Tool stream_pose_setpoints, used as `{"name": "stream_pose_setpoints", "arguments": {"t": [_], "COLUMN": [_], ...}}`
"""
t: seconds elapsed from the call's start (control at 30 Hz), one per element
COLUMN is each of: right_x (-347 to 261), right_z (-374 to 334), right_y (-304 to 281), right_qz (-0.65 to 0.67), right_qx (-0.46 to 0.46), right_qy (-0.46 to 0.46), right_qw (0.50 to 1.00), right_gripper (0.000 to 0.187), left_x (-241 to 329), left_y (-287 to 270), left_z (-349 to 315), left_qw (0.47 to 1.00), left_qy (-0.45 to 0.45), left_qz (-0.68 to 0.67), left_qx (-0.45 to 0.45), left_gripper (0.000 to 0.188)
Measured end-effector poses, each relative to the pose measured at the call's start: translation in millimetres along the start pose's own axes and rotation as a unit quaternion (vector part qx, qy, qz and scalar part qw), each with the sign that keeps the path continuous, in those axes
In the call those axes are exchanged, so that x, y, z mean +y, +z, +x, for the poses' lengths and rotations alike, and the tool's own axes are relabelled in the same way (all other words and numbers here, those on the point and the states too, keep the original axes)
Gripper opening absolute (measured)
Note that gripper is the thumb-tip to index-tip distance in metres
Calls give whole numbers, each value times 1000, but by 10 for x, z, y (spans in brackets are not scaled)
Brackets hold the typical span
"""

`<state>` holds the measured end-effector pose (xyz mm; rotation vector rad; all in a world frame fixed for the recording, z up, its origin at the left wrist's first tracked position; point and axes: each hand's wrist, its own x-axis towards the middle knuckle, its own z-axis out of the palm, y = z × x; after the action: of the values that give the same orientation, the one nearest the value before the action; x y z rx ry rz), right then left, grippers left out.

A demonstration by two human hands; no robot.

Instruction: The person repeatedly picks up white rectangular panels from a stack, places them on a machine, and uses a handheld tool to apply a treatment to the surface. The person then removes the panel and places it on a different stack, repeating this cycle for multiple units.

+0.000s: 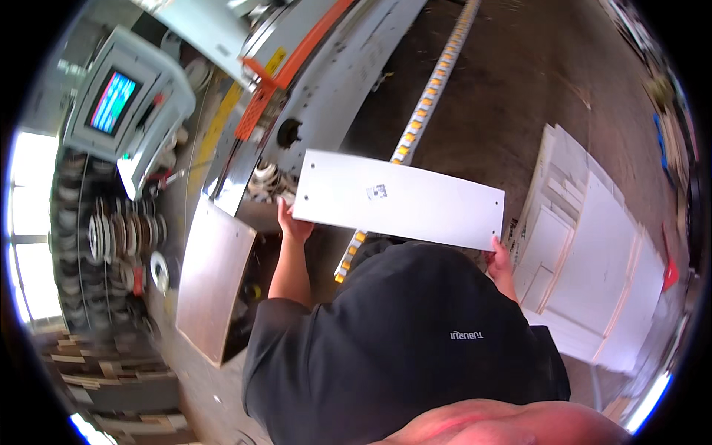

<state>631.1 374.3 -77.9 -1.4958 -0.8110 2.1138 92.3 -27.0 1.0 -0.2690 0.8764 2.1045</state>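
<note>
A long white panel [415, 196] with small dark holes near its ends and a printed label in the middle is held level in front of my body. My left hand [295, 224] grips its left end, thumb up along the edge and the other fingers partly hidden. At the opposite end, my right hand [500, 259] closes on the near right corner, its fingers mostly beneath the board. Under the panel runs a narrow rail with yellow rollers [423, 111], partly covered by it.
A long grey machine [326, 96] with an orange guard [256, 107] stands ahead on the left, beside a control console [122, 96] with a lit screen. White panels [593, 259] are stacked at right. A wood-topped table [211, 282] and edge-band rolls [122, 237] are at left.
</note>
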Motion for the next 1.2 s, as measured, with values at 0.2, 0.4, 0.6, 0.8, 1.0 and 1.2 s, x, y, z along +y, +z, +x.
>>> {"name": "stream_pose_setpoints", "arguments": {"t": [0.2,0.4,0.6,0.8,1.0,1.2], "right_x": [151,118,239,374,196,-181], "right_z": [-412,-669,-537,-334,-344,-397], "right_y": [1078,2234,2737,2778,2861,2959], "right_qz": [-453,-477,-507,-412,-329,-256], "right_qx": [-87,-204,-299,-382,-367,-319], "right_qy": [-18,87,36,114,144,119], "right_qw": [887,850,808,819,858,905], "right_gripper": [38,44,39,35,30,49], "left_x": [440,595,-9,-195,-170,-202], "left_y": [-358,-221,147,423,565,751], "left_z": [206,506,414,325,449,786], "left_qw": [981,962,909,919,930,933], "left_qy": [172,165,158,151,168,170], "left_qz": [-54,170,325,284,228,225], "left_qx": [68,137,210,229,234,223], "left_gripper": [62,37,101,94,90,90]}}
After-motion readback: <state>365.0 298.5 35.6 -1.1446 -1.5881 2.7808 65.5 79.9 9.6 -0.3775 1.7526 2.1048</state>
